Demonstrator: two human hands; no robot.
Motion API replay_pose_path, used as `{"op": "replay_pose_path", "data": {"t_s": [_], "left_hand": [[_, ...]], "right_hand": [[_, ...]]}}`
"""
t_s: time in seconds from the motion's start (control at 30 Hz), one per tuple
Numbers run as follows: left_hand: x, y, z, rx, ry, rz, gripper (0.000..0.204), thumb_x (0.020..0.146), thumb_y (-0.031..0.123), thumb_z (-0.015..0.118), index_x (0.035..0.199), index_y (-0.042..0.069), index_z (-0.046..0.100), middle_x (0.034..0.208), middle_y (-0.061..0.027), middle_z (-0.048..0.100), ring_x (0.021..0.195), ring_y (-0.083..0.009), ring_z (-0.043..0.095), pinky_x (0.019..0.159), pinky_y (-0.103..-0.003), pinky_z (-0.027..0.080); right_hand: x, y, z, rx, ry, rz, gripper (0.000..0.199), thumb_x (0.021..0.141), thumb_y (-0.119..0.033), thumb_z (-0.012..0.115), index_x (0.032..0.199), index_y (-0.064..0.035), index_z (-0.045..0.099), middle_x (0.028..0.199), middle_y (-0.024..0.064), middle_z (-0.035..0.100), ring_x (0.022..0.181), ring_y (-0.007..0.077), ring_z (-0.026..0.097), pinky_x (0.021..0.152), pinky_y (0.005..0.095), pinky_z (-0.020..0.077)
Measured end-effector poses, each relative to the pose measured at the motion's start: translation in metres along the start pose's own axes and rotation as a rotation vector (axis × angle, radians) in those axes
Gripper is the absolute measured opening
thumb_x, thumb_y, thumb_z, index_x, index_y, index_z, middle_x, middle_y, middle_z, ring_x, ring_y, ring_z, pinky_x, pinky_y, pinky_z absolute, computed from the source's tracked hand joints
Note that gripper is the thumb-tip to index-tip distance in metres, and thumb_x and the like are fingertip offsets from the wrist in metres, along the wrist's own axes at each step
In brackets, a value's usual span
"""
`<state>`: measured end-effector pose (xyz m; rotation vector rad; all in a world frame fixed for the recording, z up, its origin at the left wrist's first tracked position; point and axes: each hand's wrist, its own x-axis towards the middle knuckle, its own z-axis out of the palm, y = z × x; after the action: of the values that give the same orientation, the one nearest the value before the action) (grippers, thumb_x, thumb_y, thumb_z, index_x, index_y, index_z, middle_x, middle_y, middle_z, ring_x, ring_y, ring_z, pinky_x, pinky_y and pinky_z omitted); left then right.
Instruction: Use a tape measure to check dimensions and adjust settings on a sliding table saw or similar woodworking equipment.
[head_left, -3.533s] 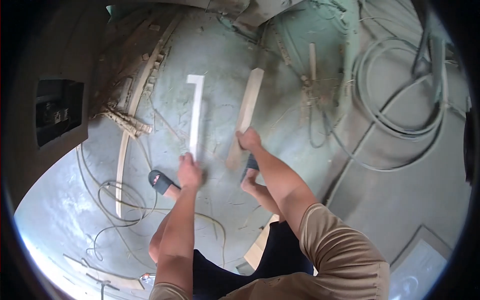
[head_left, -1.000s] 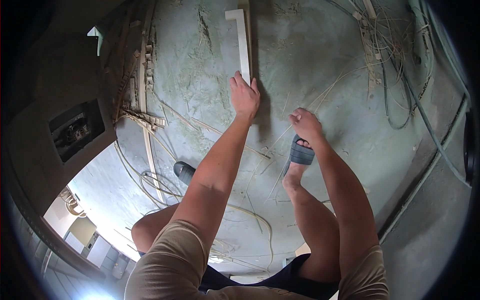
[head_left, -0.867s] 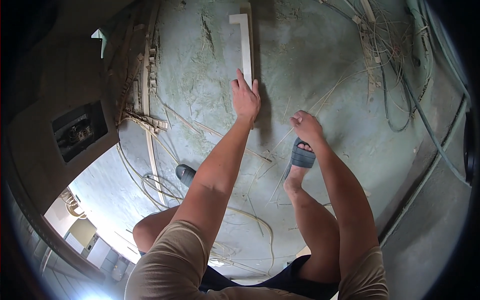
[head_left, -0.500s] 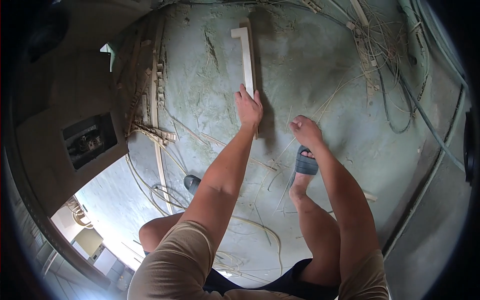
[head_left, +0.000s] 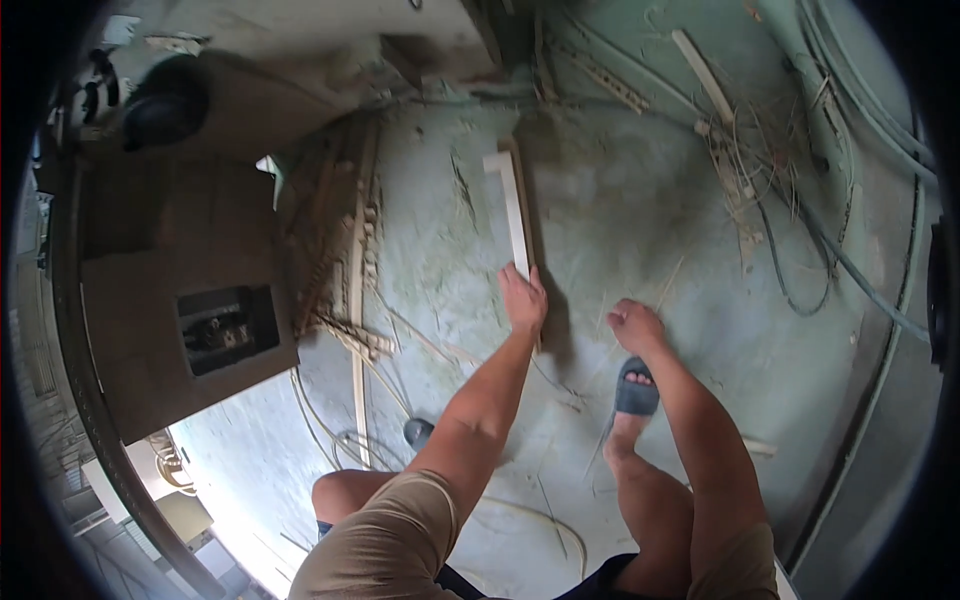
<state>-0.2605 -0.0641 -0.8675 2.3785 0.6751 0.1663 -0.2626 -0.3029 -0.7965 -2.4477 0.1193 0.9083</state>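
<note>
While a dark box-shaped unit (head_left: 190, 320) with a recessed panel stands at the far left beside wooden slats (head_left: 356, 260) and loose cables (head_left: 345, 440), the left hand (head_left: 524, 300) presses flat, fingers together, on the near end of a white L-shaped trim strip (head_left: 510, 205) lying on the green concrete floor (head_left: 620, 200). Further right, the right hand (head_left: 634, 326) hovers loosely curled and empty, just above a foot in a grey sandal (head_left: 636, 388), with tangled cords (head_left: 800, 200) beyond
</note>
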Motion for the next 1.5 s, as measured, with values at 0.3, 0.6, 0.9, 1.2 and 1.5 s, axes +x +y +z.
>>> {"op": "replay_pose_path", "data": {"t_s": [0.3, 0.6, 0.9, 1.2, 1.5], "left_hand": [[0.009, -0.004, -0.019, 0.139, -0.009, 0.058, 0.048, 0.100, 0.029, 0.065, 0.129, -0.005, 0.048, 0.119, -0.0287, 0.053, 0.110, -0.0490, 0.056, 0.094, -0.052, 0.050], [0.013, 0.042, -0.100, 0.356, -0.283, -0.047, 0.095, 0.089, 0.048, 0.072, 0.155, -0.004, 0.028, 0.135, -0.0274, 0.050, 0.127, -0.0439, 0.053, 0.104, -0.048, 0.048], [-0.044, 0.074, -0.303, 0.316, -0.457, -0.002, 0.074, 0.089, 0.046, 0.071, 0.147, 0.005, 0.048, 0.139, -0.0210, 0.051, 0.132, -0.0395, 0.050, 0.107, -0.049, 0.047], [-0.101, 0.141, -0.626, 0.345, -0.606, -0.013, 0.054, 0.091, 0.044, 0.069, 0.130, 0.007, 0.067, 0.131, -0.0222, 0.060, 0.124, -0.0406, 0.057, 0.107, -0.048, 0.048], [-0.078, 0.079, -0.831, 0.074, -0.492, -0.349, 0.045, 0.091, 0.034, 0.069, 0.117, -0.002, 0.072, 0.106, -0.0240, 0.075, 0.100, -0.0369, 0.073, 0.091, -0.043, 0.056]], "right_hand": [[0.020, -0.042, -0.038, 0.075, 0.098, -0.080, 0.028, 0.090, -0.034, 0.069, 0.104, -0.0099, 0.073, 0.103, 0.0166, 0.075, 0.101, 0.0385, 0.071, 0.088, 0.0491, 0.0560], [-0.003, -0.010, -0.073, 0.228, 0.193, -0.116, 0.031, 0.093, -0.032, 0.067, 0.106, -0.0046, 0.073, 0.099, 0.0161, 0.076, 0.091, 0.0309, 0.074, 0.082, 0.0428, 0.0570], [-0.207, 0.091, -0.126, 0.156, 0.217, 0.081, 0.025, 0.092, -0.025, 0.071, 0.098, 0.0001, 0.071, 0.083, 0.0122, 0.073, 0.068, 0.0225, 0.070, 0.062, 0.0373, 0.0556], [-0.457, -0.071, -0.276, 0.064, 0.182, -0.091, 0.028, 0.095, -0.030, 0.065, 0.102, -0.0039, 0.072, 0.096, 0.0190, 0.072, 0.090, 0.0328, 0.070, 0.083, 0.0445, 0.0554], [-0.437, -0.356, -0.650, 0.367, 0.793, -0.312, 0.035, 0.096, -0.037, 0.071, 0.109, -0.0043, 0.069, 0.093, 0.0087, 0.070, 0.086, 0.0184, 0.065, 0.079, 0.0362, 0.0528]]}}
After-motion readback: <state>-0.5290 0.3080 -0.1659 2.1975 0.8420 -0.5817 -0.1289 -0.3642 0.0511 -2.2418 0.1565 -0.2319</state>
